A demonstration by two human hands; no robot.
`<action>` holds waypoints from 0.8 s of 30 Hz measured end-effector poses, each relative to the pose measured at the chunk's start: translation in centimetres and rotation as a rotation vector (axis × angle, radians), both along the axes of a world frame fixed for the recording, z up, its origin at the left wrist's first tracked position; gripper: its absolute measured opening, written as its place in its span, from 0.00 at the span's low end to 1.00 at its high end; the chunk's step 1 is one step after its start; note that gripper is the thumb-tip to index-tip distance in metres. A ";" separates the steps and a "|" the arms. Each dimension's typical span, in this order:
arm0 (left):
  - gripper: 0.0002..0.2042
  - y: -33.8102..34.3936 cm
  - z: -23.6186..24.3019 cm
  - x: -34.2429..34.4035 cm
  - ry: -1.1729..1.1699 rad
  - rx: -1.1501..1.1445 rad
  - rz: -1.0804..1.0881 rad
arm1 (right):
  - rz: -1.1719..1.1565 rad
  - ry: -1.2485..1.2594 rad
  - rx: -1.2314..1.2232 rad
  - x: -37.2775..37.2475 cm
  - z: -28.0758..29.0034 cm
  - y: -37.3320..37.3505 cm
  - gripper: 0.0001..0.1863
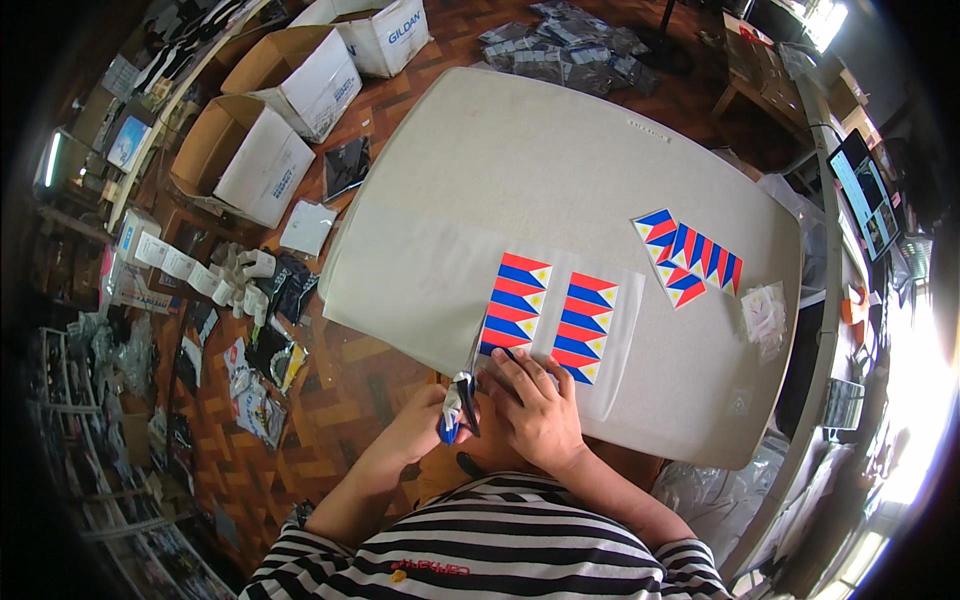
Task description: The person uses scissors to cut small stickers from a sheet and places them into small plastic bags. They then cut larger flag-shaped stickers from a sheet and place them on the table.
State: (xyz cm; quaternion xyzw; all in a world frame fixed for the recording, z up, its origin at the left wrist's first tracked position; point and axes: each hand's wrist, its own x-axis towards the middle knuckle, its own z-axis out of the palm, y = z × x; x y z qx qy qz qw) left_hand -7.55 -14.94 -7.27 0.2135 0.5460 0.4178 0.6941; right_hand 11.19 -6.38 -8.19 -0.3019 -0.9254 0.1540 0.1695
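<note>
My left hand [424, 424] is closed on a pair of scissors [458, 405] with dark and blue handles. The blades point away from me at the left edge of a translucent sheet [625, 335] near the table's front edge. Two columns of small red, blue and white flag prints with yellow marks, a left column [517, 300] and a right column [583, 325], run down this sheet. My right hand [540, 410] lies over the sheet's near end with its fingers stretched out, partly covering the left column's bottom. Its fingertips touch the sheet beside the scissors.
Several loose flag strips [710, 258] overlap on the right of the pale table [500, 160], near some crumpled whitish scraps [765, 318]. Cardboard boxes [262, 165] stand at the far left. Plastic packages [565, 50] lie on the floor beyond the table. A monitor [865, 195] stands at right.
</note>
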 end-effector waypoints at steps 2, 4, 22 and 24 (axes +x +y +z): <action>0.08 0.8 0.2 -0.4 0.015 -0.011 -0.010 | -0.005 0.008 0.007 -0.1 -0.1 0.0 0.23; 0.08 1.7 0.5 -0.6 0.023 -0.017 -0.002 | -0.023 0.019 0.012 -0.2 0.0 0.1 0.26; 0.07 11.8 2.1 -4.1 0.100 0.016 -0.146 | 0.014 0.199 -0.002 0.4 0.6 0.5 0.10; 0.09 10.5 1.7 -4.2 0.039 0.059 -0.073 | 0.003 0.212 -0.090 1.5 2.1 0.9 0.10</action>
